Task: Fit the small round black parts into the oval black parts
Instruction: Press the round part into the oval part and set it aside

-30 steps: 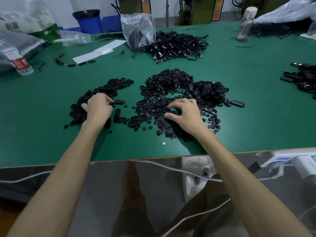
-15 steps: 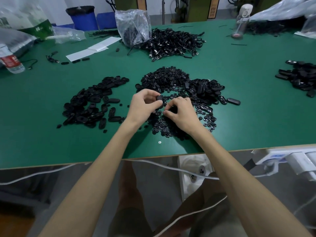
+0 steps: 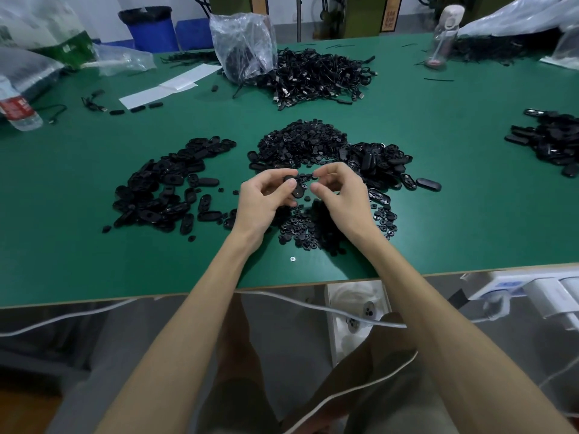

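My left hand pinches one oval black part just above the table, thumb on its upper end. My right hand hovers beside it with thumb and forefinger curled close together; whether a small round part sits between them is hidden. A heap of small round black parts lies behind my hands, and more round parts are scattered under my wrists. A pile of oval black parts lies to the right. Another spread of oval parts lies to the left.
A heap of black cables and a clear plastic bag sit at the back of the green table. Another black pile lies far right. A water bottle stands far left. A small screw lies near the front edge.
My left hand left the left pile and came to the centre holding an oval part. My right hand lifted off the round parts and met it; both now hover slightly higher.
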`<action>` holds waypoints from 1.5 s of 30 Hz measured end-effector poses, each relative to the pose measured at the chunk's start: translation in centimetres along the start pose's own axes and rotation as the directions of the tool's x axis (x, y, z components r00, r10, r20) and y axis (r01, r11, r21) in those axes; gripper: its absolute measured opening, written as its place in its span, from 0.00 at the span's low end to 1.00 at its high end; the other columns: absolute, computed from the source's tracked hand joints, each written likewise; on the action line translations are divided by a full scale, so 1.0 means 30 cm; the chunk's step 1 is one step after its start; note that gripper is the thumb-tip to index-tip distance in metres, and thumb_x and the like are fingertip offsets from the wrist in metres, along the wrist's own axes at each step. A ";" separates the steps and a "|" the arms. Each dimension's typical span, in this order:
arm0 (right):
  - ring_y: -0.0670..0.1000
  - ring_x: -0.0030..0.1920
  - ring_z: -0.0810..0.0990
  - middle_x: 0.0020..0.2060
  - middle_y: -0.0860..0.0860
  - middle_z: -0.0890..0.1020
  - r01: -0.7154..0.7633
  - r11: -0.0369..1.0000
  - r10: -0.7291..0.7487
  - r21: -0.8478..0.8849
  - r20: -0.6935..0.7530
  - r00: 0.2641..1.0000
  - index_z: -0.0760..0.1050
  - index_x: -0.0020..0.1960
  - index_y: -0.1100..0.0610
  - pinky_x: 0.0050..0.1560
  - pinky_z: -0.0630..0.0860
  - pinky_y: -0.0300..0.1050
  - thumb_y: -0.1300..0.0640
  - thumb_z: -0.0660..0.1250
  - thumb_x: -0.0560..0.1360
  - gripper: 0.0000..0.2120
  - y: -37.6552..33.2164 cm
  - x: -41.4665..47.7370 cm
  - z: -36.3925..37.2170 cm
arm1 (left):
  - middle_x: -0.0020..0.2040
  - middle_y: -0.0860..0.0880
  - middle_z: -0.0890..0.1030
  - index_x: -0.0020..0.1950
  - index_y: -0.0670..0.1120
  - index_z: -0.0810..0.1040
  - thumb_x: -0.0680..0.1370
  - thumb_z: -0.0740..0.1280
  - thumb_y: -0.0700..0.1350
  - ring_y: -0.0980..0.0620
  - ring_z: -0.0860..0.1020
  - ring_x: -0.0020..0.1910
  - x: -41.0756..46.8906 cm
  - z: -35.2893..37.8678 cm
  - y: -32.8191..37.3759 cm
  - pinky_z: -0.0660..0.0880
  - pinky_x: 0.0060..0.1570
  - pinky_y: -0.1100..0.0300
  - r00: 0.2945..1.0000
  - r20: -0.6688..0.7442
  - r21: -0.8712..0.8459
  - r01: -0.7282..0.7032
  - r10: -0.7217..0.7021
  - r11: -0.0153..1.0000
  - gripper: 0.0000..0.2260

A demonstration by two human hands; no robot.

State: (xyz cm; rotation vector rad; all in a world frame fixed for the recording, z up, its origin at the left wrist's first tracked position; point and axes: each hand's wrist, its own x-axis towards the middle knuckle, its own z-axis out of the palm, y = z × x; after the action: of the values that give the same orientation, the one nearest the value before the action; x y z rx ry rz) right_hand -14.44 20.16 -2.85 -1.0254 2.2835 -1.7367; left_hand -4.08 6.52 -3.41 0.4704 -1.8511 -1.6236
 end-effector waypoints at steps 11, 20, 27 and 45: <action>0.53 0.46 0.86 0.43 0.50 0.86 -0.006 0.984 0.000 0.178 0.029 1.000 0.84 0.51 0.56 0.52 0.82 0.45 0.64 0.73 0.77 0.05 0.015 0.007 -0.010 | 0.48 0.43 0.85 0.61 0.39 0.84 0.80 0.71 0.35 0.48 0.85 0.47 -0.007 0.001 -0.005 0.84 0.46 0.55 1.000 0.011 -0.018 0.016 -0.016 1.000 0.10; 0.47 0.49 0.86 0.47 0.51 0.87 -0.024 0.979 0.009 0.202 0.073 0.997 0.84 0.53 0.59 0.54 0.82 0.43 0.68 0.74 0.75 0.09 0.015 0.007 -0.008 | 0.54 0.45 0.86 0.65 0.45 0.82 0.76 0.74 0.33 0.48 0.84 0.55 -0.007 -0.002 -0.004 0.81 0.61 0.48 0.999 0.038 0.110 -0.019 0.014 0.994 0.18; 0.42 0.43 0.83 0.42 0.46 0.86 0.006 0.979 -0.023 0.202 0.084 0.996 0.85 0.53 0.58 0.47 0.77 0.37 0.67 0.73 0.77 0.08 0.019 0.010 -0.011 | 0.53 0.48 0.87 0.63 0.42 0.83 0.76 0.75 0.33 0.53 0.85 0.53 -0.009 -0.001 -0.002 0.80 0.59 0.57 0.998 0.051 0.131 -0.032 0.025 0.991 0.16; 0.51 0.45 0.85 0.42 0.52 0.87 -0.028 0.971 0.015 0.236 0.054 0.998 0.83 0.49 0.53 0.46 0.79 0.45 0.62 0.75 0.76 0.05 0.030 0.012 -0.006 | 0.52 0.45 0.87 0.65 0.44 0.83 0.76 0.74 0.32 0.52 0.85 0.53 -0.019 0.002 0.018 0.80 0.57 0.59 0.997 0.074 0.141 -0.036 0.025 0.989 0.18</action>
State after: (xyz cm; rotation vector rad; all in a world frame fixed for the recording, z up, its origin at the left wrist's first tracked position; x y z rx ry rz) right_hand -15.21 20.22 -3.46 -0.9819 1.9878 -1.8933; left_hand -3.64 7.02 -3.01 0.4476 -2.0272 -1.5124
